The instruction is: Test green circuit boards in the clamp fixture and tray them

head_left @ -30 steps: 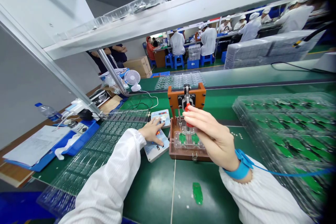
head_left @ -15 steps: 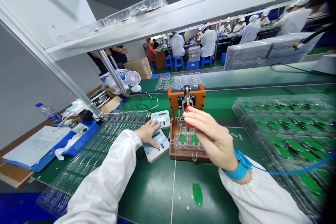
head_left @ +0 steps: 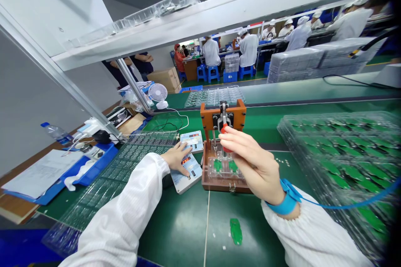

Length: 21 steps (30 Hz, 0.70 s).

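My left hand (head_left: pixel 177 158) lies with fingers spread over two white meter boxes, the nearer one (head_left: pixel 191 174) and the farther one (head_left: pixel 196 138). Red digits glow on both displays. My right hand (head_left: pixel 255 162) is closed round the red handle (head_left: pixel 224 142) of a toggle clamp on an orange and brown test fixture (head_left: pixel 205 175). Under the fixture's clear plate sit two green circuit boards, the left one (head_left: pixel 217 165) and the right one (head_left: pixel 232 166). Another green board (head_left: pixel 236 231) lies loose on the green mat in front. A blue wrist strap (head_left: pixel 285 198) circles my right wrist.
Stacked clear trays of green boards (head_left: pixel 351 167) stand at right, with the strap's blue cord crossing them. An empty-looking clear tray (head_left: pixel 115 175) lies at left beside a blue bin (head_left: pixel 103 162). A small white fan (head_left: pixel 158 92) stands behind. Other people sit far back.
Red digits have lit up on both meter displays, which were dark before. Both hands hold the same positions.
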Each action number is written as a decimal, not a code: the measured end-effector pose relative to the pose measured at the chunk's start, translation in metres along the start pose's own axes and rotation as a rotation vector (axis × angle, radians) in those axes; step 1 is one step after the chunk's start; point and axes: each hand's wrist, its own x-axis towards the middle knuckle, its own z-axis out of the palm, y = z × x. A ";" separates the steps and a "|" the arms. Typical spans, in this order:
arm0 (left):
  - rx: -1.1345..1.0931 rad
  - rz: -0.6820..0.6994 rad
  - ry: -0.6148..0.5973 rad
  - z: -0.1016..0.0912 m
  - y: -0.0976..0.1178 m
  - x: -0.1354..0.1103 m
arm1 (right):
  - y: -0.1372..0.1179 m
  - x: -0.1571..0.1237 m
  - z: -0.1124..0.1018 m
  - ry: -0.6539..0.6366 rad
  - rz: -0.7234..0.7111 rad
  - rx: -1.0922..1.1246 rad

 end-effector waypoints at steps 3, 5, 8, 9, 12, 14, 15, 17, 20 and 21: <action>0.008 -0.010 -0.007 0.002 0.000 0.004 | 0.001 -0.001 0.000 0.001 -0.001 -0.002; 0.014 -0.013 -0.009 0.002 0.000 0.005 | 0.001 -0.001 0.001 0.003 -0.001 -0.003; 0.019 -0.017 0.027 -0.006 0.004 -0.005 | 0.000 0.000 0.001 0.006 0.001 -0.007; 0.015 -0.022 0.068 -0.011 0.009 -0.013 | 0.000 0.000 0.001 0.006 0.003 -0.009; -0.054 -0.048 0.223 -0.024 0.037 -0.051 | -0.002 0.000 0.001 0.006 0.001 -0.016; -0.136 0.005 0.281 -0.025 0.071 -0.077 | -0.002 0.000 0.001 0.009 0.002 -0.019; -0.152 0.106 0.319 -0.021 0.092 -0.087 | -0.002 -0.001 0.001 0.011 0.003 -0.020; -0.155 0.423 0.257 -0.002 0.137 -0.098 | -0.002 -0.001 0.001 0.017 0.003 -0.019; -0.147 0.843 0.147 0.041 0.200 -0.097 | -0.001 -0.002 0.001 0.019 0.001 -0.020; -0.148 0.892 0.132 0.055 0.216 -0.095 | 0.000 -0.002 0.001 0.018 0.001 -0.022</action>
